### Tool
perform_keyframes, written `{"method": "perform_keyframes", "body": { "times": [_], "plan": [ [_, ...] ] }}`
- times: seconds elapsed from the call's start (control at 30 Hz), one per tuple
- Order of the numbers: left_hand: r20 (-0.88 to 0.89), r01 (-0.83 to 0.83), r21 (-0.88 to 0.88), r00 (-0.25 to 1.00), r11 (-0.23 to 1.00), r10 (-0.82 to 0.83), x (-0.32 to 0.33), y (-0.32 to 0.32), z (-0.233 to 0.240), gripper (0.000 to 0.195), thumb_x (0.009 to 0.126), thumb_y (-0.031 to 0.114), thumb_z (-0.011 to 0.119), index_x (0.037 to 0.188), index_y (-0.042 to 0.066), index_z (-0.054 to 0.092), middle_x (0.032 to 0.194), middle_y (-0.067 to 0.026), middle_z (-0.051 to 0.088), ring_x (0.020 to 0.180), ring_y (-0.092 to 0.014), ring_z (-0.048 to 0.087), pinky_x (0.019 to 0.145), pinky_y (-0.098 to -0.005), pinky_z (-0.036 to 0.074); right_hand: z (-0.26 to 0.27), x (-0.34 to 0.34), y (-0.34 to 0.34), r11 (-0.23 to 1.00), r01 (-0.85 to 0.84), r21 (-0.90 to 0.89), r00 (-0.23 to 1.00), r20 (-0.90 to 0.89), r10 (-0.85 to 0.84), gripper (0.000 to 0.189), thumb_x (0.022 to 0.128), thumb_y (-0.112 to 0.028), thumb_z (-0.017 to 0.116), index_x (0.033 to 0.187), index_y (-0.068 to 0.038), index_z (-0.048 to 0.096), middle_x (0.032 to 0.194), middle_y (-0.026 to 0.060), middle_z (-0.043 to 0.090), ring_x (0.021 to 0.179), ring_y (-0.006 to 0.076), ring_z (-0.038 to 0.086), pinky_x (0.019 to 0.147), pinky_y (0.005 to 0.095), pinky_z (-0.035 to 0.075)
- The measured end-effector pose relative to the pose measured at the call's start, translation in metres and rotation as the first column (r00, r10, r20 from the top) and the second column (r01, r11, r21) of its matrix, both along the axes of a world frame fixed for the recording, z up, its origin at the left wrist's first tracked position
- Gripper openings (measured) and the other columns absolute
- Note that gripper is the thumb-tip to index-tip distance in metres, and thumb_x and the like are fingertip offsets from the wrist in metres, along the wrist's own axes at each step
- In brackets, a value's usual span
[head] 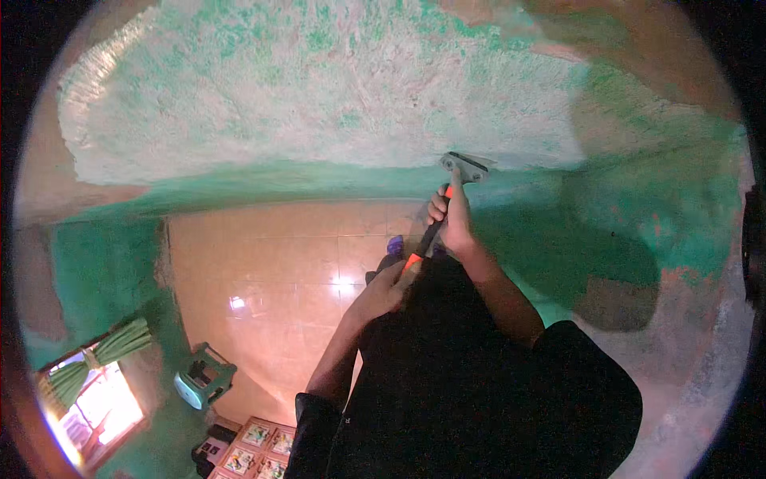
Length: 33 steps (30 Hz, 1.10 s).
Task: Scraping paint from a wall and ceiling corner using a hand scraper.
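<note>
A long-handled wall scraper (428,236) with a black and orange handle is held in both hands. My right hand (453,217) grips the upper handle just below the metal head, with one finger stretched along it. Lower down, my left hand (386,291) is closed around the orange end of the handle. The scraper's blade head (465,166) lies against the wall (335,108), at the border between a pale, rough scraped area and a smoother green painted band (287,179). Patches of green paint speckle the pale surface.
Glossy orange floor tiles (281,251) lie below. A green plastic stool (206,377) stands at lower left, near a window (99,401) with a tied green curtain (96,359). Decorated panels (254,446) show at the bottom edge. Another green wall (646,221) rises on my right.
</note>
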<state>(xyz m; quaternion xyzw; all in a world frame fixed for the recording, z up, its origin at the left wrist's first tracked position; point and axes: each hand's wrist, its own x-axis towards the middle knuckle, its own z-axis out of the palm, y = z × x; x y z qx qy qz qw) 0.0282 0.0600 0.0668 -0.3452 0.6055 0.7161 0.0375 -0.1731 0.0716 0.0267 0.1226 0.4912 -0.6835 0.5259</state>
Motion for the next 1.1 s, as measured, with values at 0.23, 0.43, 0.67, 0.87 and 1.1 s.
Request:
{"method": "perform_keyframes", "body": {
  "times": [0.23, 0.43, 0.67, 0.87, 1.1],
  "plan": [
    [0.081, 0.045, 0.111, 0.995, 0.993, -0.054, -0.004, -0.022, -0.084, 0.049, 0.097, 0.049, 0.043, 0.091, 0.003, 0.058, 0.064, 0.0008, 0.048, 0.055, -0.01, 0.046, 0.049, -0.0288, 0.038, -0.016, 0.004, -0.016, 0.989, 0.139, -0.047, 0.986, -0.082, -0.142, 0.061, 0.087, -0.072, 0.038, 0.078, -0.012, 0.044, 0.055, -0.0025, 0.033, 0.044, 0.0111, 0.033, 0.043, 0.0279, 0.029],
    [-0.183, -0.029, -0.024, 0.983, 0.999, 0.024, -0.032, -0.014, -0.179, 0.052, 0.096, 0.052, 0.042, 0.073, 0.006, 0.054, 0.054, 0.0002, 0.043, 0.048, -0.013, 0.043, 0.046, -0.0297, 0.033, -0.037, -0.006, -0.024, 0.976, 0.218, 0.016, 0.885, -0.425, -0.191, 0.053, 0.092, -0.059, 0.044, 0.075, -0.01, 0.044, 0.056, -0.0023, 0.037, 0.043, 0.0099, 0.034, 0.04, 0.0272, 0.027],
    [-0.082, -0.095, -0.149, 0.993, 0.984, 0.084, -0.066, -0.015, -0.199, 0.06, 0.097, 0.048, 0.042, 0.056, 0.005, 0.048, 0.052, -0.001, 0.044, 0.047, -0.014, 0.04, 0.046, -0.0315, 0.031, -0.062, -0.026, -0.018, 0.965, 0.251, -0.072, 0.875, -0.41, -0.258, 0.047, 0.091, -0.052, 0.052, 0.073, -0.01, 0.043, 0.054, -0.0038, 0.037, 0.041, 0.0087, 0.035, 0.038, 0.0262, 0.025],
    [-0.096, -0.133, 0.032, 0.986, 0.991, 0.136, -0.071, 0.005, -0.21, 0.058, 0.097, 0.045, 0.044, 0.062, 0.0, 0.052, 0.055, -0.0009, 0.044, 0.056, -0.012, 0.042, 0.049, -0.032, 0.032, -0.058, -0.023, -0.018, 0.981, 0.193, -0.008, 0.86, -0.48, -0.173, 0.045, 0.089, -0.052, 0.055, 0.075, -0.01, 0.047, 0.053, -0.0046, 0.036, 0.039, 0.008, 0.031, 0.037, 0.0264, 0.024],
    [-0.223, -0.183, 0.116, 0.953, 0.976, 0.205, -0.065, 0.016, -0.238, 0.043, 0.099, 0.037, 0.043, 0.085, -0.001, 0.058, 0.059, -0.0013, 0.045, 0.06, -0.012, 0.045, 0.048, -0.0322, 0.033, -0.038, -0.019, -0.023, 0.973, 0.23, 0.018, 0.82, -0.542, -0.184, 0.048, 0.089, -0.052, 0.056, 0.068, -0.01, 0.043, 0.051, -0.0049, 0.035, 0.039, 0.0069, 0.031, 0.036, 0.0261, 0.025]
  ]
}}
